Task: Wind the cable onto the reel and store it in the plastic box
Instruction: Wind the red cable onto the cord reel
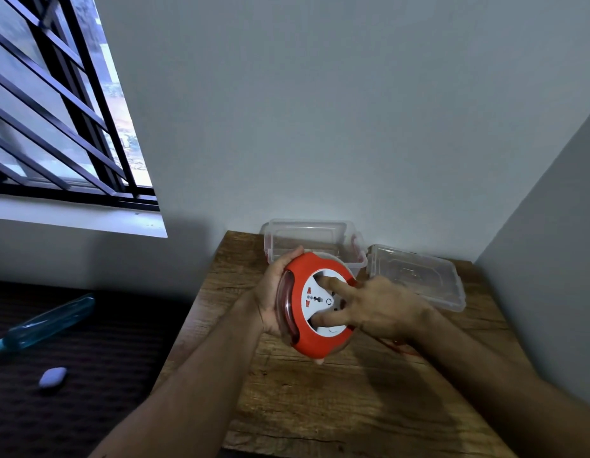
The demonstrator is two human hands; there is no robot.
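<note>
I hold a round red and white cable reel [306, 338] above the wooden table [320, 408]. My left hand [273, 292] grips its left rim from behind. My right hand [376, 305] rests on the white face, with two fingers pressed into the finger recesses of the centre disc. A short stretch of red cable [399, 348] shows under my right wrist on the table. The clear plastic box [320, 239] stands open at the back of the table, just behind the reel. Its clear lid [419, 276] lies beside it on the right.
Grey walls close the table in at the back and on the right. To the left, lower down, a dark mat holds a blue translucent tube [52, 322] and a small pale oval object [53, 376]. A barred window [55, 110] is at upper left.
</note>
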